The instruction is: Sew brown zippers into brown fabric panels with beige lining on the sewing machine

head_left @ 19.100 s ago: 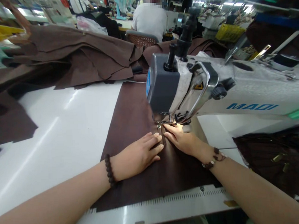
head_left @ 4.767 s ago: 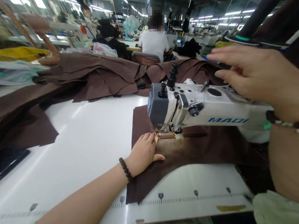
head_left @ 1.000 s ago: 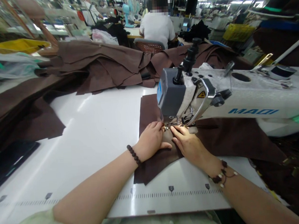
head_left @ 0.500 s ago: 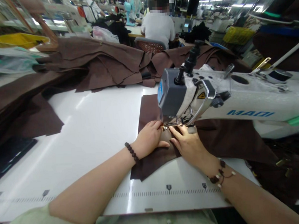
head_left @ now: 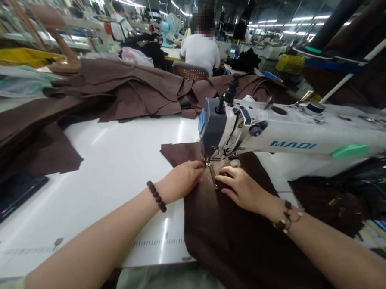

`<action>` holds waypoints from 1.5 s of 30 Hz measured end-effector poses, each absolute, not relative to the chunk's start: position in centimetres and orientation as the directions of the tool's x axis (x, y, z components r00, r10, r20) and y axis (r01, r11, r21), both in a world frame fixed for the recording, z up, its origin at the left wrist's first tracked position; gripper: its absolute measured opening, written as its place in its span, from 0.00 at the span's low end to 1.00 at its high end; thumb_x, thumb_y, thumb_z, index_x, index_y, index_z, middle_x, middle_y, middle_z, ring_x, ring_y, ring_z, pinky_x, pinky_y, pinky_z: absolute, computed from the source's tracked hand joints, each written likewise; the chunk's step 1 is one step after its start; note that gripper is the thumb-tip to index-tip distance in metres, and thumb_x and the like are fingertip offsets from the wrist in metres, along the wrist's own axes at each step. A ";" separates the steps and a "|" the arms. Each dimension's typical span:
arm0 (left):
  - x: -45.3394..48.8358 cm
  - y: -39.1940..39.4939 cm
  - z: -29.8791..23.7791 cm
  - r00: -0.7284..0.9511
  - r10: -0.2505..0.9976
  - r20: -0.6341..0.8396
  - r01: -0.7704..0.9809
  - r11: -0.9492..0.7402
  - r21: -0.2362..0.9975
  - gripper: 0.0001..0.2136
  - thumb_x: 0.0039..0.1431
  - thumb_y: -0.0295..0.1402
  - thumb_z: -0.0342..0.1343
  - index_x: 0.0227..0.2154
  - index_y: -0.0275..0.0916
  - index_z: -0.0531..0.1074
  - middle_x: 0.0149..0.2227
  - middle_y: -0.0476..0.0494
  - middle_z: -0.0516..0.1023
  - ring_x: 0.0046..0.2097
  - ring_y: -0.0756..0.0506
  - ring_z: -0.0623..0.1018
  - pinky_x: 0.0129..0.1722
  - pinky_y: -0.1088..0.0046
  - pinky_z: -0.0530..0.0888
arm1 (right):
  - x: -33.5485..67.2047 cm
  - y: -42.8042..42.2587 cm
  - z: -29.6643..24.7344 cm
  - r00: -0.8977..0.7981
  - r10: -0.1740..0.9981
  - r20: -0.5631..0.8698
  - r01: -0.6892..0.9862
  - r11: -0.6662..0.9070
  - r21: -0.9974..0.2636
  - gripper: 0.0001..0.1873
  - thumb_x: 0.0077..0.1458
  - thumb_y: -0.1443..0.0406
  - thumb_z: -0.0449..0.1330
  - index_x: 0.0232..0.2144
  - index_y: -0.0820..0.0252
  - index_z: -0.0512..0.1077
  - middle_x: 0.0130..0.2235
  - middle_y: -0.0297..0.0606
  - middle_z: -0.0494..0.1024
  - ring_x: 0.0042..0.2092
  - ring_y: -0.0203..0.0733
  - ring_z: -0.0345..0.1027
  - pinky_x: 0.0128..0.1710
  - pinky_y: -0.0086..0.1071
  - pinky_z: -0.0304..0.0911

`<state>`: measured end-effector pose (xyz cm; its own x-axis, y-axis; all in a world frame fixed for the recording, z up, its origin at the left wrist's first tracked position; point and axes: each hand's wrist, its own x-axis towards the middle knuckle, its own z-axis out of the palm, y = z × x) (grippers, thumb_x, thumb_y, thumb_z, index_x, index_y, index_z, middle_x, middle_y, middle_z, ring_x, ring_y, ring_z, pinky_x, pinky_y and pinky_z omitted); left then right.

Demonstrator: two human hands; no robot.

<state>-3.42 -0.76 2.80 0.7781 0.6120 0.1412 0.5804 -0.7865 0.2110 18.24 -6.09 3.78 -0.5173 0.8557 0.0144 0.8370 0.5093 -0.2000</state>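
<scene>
Left hand (head_left: 183, 179): fingers close together, pressed flat on the brown fabric (head_left: 230, 233), gripping nothing. Right hand (head_left: 243, 189): fingers loosely spread, also pressing. Zip strip (head_left: 213, 178) lies between the fingertips, presser foot (head_left: 209, 161) just beyond. Judged risks: fingertips this near could be caught; fabric overhanging the bench (head_left: 116, 165) may drag the seam askew.

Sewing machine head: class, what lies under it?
Brown fabric with a narrow strip lies under it, the left hand and right hand resting on it. The table beneath the fabric there is covered.
</scene>
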 end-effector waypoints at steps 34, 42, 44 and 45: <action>-1.5 -3.8 -1.2 0.763 0.590 0.262 0.582 -0.805 0.116 0.21 0.56 0.35 0.57 0.48 0.26 0.65 0.52 0.31 0.68 0.56 0.39 0.66 0.56 0.65 0.65 | 18.3 -7.3 0.9 -0.522 0.846 0.110 0.835 0.533 -0.136 0.23 0.58 0.64 0.50 0.56 0.51 0.59 0.59 0.35 0.59 0.56 0.46 0.55 0.52 0.46 0.55; -4.9 -5.3 3.8 0.877 0.480 -0.018 0.392 -0.693 0.605 0.11 0.61 0.33 0.51 0.43 0.37 0.72 0.52 0.40 0.70 0.56 0.43 0.67 0.57 0.66 0.63 | 18.7 -8.6 0.1 -0.567 0.820 0.077 0.815 0.572 -0.091 0.23 0.60 0.71 0.41 0.56 0.60 0.58 0.60 0.41 0.57 0.61 0.45 0.50 0.57 0.54 0.51; -6.7 -6.9 5.1 0.925 0.375 -0.059 0.302 -0.633 0.713 0.17 0.57 0.37 0.55 0.49 0.39 0.68 0.52 0.41 0.70 0.55 0.44 0.68 0.58 0.66 0.61 | 18.5 -9.3 0.3 -0.543 0.835 0.088 0.832 0.549 -0.077 0.23 0.59 0.71 0.41 0.56 0.63 0.58 0.60 0.43 0.56 0.60 0.45 0.50 0.57 0.53 0.50; -7.5 -7.9 5.4 0.941 0.331 -0.066 0.272 -0.627 0.730 0.21 0.54 0.39 0.58 0.51 0.40 0.66 0.53 0.41 0.69 0.55 0.43 0.68 0.58 0.65 0.60 | 18.3 -9.8 0.5 -0.537 0.839 0.090 0.835 0.544 -0.085 0.24 0.59 0.71 0.41 0.57 0.64 0.56 0.60 0.44 0.55 0.61 0.45 0.50 0.58 0.53 0.50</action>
<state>-7.54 -7.90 5.39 0.9412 0.3313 -0.0662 0.2719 -0.6267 0.7303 18.31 -9.79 0.54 -0.5371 0.8387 0.0902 0.8349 0.5438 -0.0848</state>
